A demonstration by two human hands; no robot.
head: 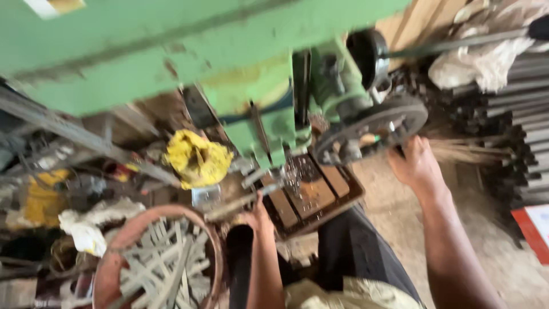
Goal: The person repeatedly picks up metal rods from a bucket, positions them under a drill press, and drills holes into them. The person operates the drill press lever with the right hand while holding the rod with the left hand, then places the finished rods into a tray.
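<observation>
Head view, right hand [416, 166] on upright handwheel [372, 129]

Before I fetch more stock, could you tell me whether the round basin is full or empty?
Nearly full: pale metal strips fill the basin almost to its rim.

Red-and-white flat sign or label [532, 229] at right edge; white-and-yellow sticker [54, 6] on green machine, top left.

The dark round handwheel [372, 129] on the green machine lies tilted, its rim under the right hand's fingers [407, 150]. A thin grey metal rod [243, 203] lies slantwise on the machine bed, just above the left hand's fingertips [255, 213].
</observation>
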